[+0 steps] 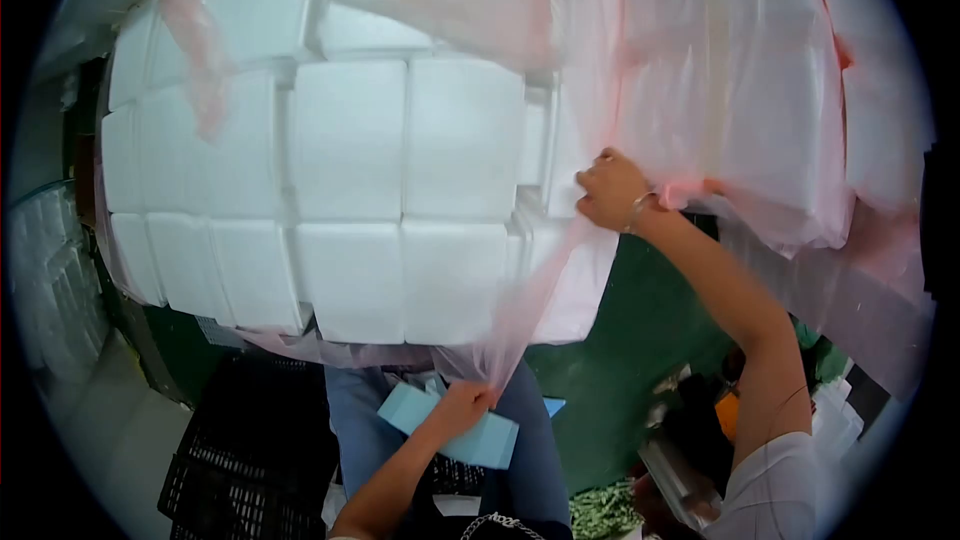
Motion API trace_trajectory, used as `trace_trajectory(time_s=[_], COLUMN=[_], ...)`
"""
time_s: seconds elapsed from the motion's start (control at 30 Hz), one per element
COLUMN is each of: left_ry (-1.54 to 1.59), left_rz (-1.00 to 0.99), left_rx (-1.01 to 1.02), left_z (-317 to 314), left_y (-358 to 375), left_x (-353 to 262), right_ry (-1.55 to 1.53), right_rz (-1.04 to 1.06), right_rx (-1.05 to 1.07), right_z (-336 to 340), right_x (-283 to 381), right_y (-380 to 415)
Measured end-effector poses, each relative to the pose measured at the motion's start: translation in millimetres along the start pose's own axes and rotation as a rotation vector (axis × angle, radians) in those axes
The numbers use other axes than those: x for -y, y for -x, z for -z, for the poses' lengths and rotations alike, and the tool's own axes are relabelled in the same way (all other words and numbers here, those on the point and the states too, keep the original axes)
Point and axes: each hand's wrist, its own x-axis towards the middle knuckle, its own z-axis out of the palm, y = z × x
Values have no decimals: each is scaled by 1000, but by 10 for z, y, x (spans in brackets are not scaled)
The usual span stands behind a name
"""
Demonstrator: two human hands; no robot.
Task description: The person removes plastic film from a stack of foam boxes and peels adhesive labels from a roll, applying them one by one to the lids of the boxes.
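My right hand (612, 190), a bracelet at its wrist, is closed on thin pink plastic film (540, 305) at the right side of a big pile. Lower down, in front of my lap, my left hand (460, 410) grips the bottom end of the same film. The film runs taut and slanting between both hands. White rectangular blocks (350, 140) make up the pile in rows, with loose film draped over the far part. A light blue box-like piece (490, 440) lies across my lap, directly under my left hand and partly covered by it.
Another pile under pink film (730, 90) stands at the right. Black plastic crates (240, 450) are at the lower left. Clear plastic-wrapped goods (60, 280) sit at the far left. Mixed items, one of them orange (727, 415), lie near my right elbow above a green floor (630, 360).
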Motion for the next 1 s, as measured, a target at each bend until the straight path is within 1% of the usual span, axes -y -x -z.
trace_trajectory(time_s=[0.07,0.1,0.17,0.2,0.23,0.3,0.33,0.4,0.43,0.47,0.5,0.57,0.6,0.63,0.67,0.7,0.77,0.8,0.83,0.9,0.93,0.97,1.0], left_ry=[21,32,-38,-78,-93,-193,-128,-126,-106,-107,-96,102,116,77,32,28,107,136,135,23,26,21,-9], left_rz=[37,40,57,27,26,77,80,66,46,30,46,51,53,54,53,52,110,54,47,-56,-15,-25,-51], left_rx=[3,4,27,47,61,28,15,17,10,-12,9,60,62,134,204,207,174,129,118,134,134,124,175], left_z=[32,21,5,12,34,159,265,477,578,660,711,665,582,502,450,414,325,284,257,228,209,135,47], left_y=[-130,-177,-227,-222,-168,-81,-36,20,28,62,81,124,124,128,134,155,172,167,137,31,-38,-76,-96], left_x=[-84,-53,57,161,255,381,345,289,188,84,167,28,-5,-45,-78,-102,-140,-142,-204,-438,-568,-558,-490], right_ry=[-78,-76,-149,-178,-99,-85,-86,-85,-80,-148,-219,-344,-259,-191,-126,-59,150,184,191,222,296,373,413], right_rz=[59,64,-184,-166,-111,-161,-171,-284,-296,-209,-119,68,149,220,240,257,249,205,212,-80,-143,-207,-281], right_rx=[-281,-271,-509,-509,-542,-572,-574,-522,-524,-491,-445,-436,-370,-293,-258,-228,-379,-407,-416,-466,-415,-364,-376], right_z=[-128,-202,-395,-540,-720,-1073,-1129,-1230,-1061,-874,-641,-175,26,228,237,221,113,139,147,158,194,261,393], right_x=[-152,-121,53,141,243,396,452,552,549,508,481,267,169,115,24,-56,-212,-189,-215,-307,-329,-398,-561], right_y=[334,369,481,470,466,506,574,655,704,841,1010,1154,1145,1082,962,829,538,424,280,-8,-158,-295,-386])
